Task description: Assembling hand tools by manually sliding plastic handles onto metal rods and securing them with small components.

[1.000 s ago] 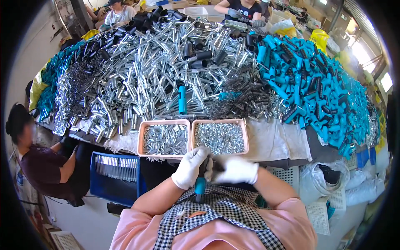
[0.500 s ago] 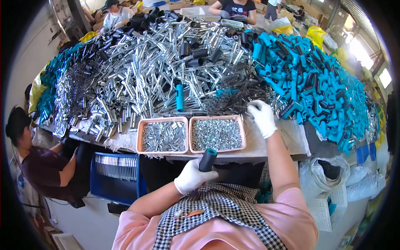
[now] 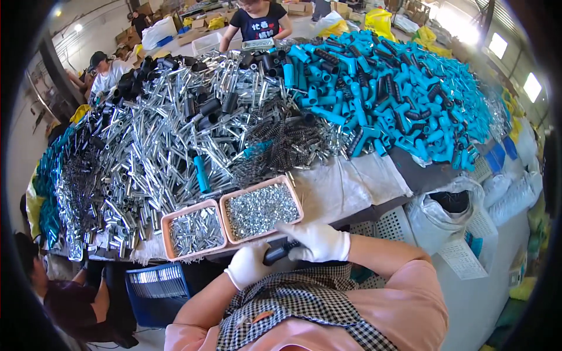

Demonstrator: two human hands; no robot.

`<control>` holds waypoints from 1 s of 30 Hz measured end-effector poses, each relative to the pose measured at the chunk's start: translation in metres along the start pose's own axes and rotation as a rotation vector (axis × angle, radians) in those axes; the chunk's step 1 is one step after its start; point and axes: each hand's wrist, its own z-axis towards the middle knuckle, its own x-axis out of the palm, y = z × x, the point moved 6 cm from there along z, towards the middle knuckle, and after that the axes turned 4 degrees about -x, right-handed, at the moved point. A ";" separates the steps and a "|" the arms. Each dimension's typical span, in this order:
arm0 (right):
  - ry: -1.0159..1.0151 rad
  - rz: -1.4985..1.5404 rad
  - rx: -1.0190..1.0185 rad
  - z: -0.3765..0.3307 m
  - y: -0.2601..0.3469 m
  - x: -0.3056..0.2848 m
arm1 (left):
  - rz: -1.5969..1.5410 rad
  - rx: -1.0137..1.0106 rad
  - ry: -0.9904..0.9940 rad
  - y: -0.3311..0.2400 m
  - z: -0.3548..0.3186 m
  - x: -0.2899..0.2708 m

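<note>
My left hand (image 3: 249, 265), in a white glove, is closed round a dark tubular handle (image 3: 276, 254) in front of my apron. Earlier its end showed a teal rim. My right hand (image 3: 321, 243), gloved too, has come to the handle's other end with bent fingers. What those fingers pinch is hidden. Just beyond, on the table edge, sit two pinkish trays: one tray (image 3: 168, 241) with small metal pins, the other tray (image 3: 298, 205) with tiny shiny metal parts. Black coil springs (image 3: 287, 140) lie heaped behind them.
A big heap of metal tubes (image 3: 158, 140) covers the table, with teal handles (image 3: 374, 99) to the right and a teal tube (image 3: 201, 174) near the trays. A blue crate (image 3: 155, 292) stands at lower left, a white plastic bag (image 3: 439, 205) at right. Other people work around the table.
My right hand has come back from beside the springs to the handle at my left hand. The handle has tipped from upright to slanting. The view has turned rightward.
</note>
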 end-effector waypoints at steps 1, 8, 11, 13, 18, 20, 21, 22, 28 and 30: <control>0.068 0.070 0.049 0.006 0.002 -0.020 | -0.120 -0.028 -0.003 0.008 0.001 0.005; -0.659 -0.630 1.169 -0.040 -0.165 -0.205 | -0.183 -0.150 -0.222 0.019 -0.008 -0.010; -0.694 -0.572 1.225 -0.053 -0.220 -0.212 | -0.161 -0.168 -0.121 0.008 -0.006 -0.006; -0.961 -0.381 1.040 -0.056 -0.227 -0.211 | -0.163 -0.145 -0.117 0.017 -0.009 0.001; -1.325 0.861 0.153 -0.067 -0.170 -0.172 | -0.031 -0.129 -0.223 0.026 -0.027 -0.010; -0.966 1.047 0.249 -0.056 -0.113 -0.152 | 0.071 -0.180 -0.186 0.012 -0.033 -0.029; -0.669 1.024 0.252 -0.049 -0.085 -0.143 | 0.175 -0.184 -0.215 0.024 -0.035 -0.027; -0.556 0.906 0.331 -0.037 -0.062 -0.131 | 0.223 -0.190 -0.192 0.026 -0.036 -0.030; 0.226 0.853 0.563 -0.009 0.012 -0.033 | 0.349 -0.025 -0.074 0.003 -0.041 -0.041; 0.228 0.750 0.559 -0.009 0.014 -0.026 | 0.406 -0.061 -0.055 0.002 -0.046 -0.041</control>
